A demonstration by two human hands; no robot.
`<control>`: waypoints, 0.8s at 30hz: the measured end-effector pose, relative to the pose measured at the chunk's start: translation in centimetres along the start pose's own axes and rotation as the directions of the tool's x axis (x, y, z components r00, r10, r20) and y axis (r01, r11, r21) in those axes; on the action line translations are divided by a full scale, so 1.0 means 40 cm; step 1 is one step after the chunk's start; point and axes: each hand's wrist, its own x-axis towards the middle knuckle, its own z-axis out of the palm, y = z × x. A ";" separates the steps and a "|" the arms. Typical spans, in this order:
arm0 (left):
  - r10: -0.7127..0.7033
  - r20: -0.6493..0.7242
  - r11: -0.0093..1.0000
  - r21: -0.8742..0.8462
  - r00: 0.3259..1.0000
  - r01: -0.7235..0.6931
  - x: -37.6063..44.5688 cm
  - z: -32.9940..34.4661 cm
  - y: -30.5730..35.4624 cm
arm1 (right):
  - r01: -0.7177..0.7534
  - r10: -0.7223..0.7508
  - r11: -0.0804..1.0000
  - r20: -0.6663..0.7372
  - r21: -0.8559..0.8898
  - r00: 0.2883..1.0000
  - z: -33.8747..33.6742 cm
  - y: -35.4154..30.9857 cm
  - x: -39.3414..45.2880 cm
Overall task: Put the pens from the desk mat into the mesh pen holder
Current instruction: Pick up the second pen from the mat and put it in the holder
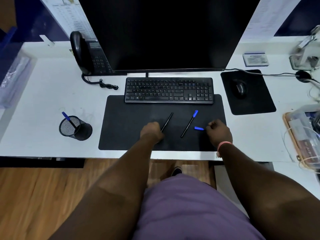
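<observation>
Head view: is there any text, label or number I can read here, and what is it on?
None can be read.
Keyboard key legends: too small.
Phone keypad and screen: blurred.
Wall sheets: print blurred.
Small card on the desk: blurred.
Pens: no legible marking.

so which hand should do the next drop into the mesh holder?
Left. The left hand is closed on the black pen and sits on the side of the mesh pen holder. The right hand, on a blue-capped pen, is farther away.
</observation>
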 end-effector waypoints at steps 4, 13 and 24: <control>0.017 -0.108 0.983 -0.180 0.994 -0.036 0.012 -0.069 -0.068 | 0.089 -0.088 0.996 -0.021 0.030 0.996 0.015 -0.050 -0.010; -0.142 -0.475 0.836 -0.527 0.868 -0.151 -0.056 -0.291 -0.287 | 0.299 -0.299 0.954 -0.003 -0.012 0.954 0.118 -0.231 -0.046; -0.348 -0.625 0.780 -0.607 0.699 -0.155 -0.223 -0.505 -0.586 | 0.448 -0.439 0.894 0.168 -0.021 0.883 0.274 -0.373 -0.125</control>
